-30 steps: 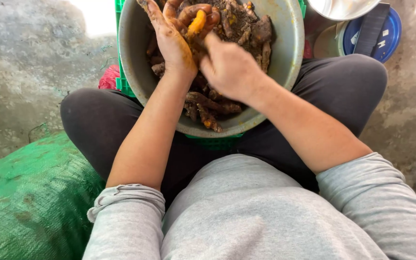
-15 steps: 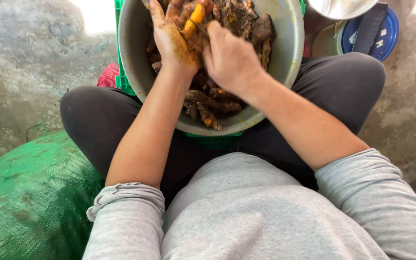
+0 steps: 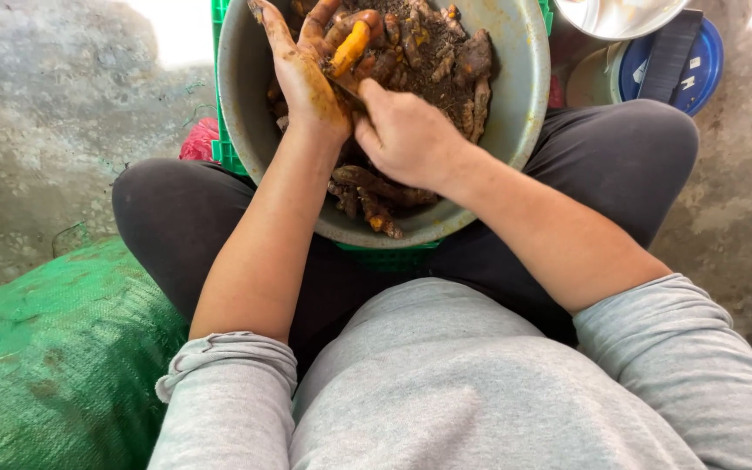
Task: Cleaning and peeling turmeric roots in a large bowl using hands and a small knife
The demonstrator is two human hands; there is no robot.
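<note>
The turmeric root (image 3: 349, 48) you are working on sits in your left hand (image 3: 306, 74), at the far-left side of the grey metal bowl (image 3: 515, 104), held just above the heap of other muddy roots (image 3: 428, 52). Its skin is already off along most of its length, showing bright orange. Its long axis runs on a slant, the upper end pointing away from you and a little to the right, the lower end pointing back toward your left palm.

Your left hand is partly closed, the fingers curled under and around the root with the thumb side open. Your right hand (image 3: 406, 135) is closed into a loose fist just beside it, touching the left hand at the thumb; a thin dark edge shows between the two, but I cannot tell whether it is a blade or a scraper.

To do this well, keep the root pinned along its length, work in strokes along the axis and not across it, and turn it a little after each pass.

The bowl rests between your crossed legs on a green crate (image 3: 219, 148). A green sack (image 3: 54, 365) lies at your left.
</note>
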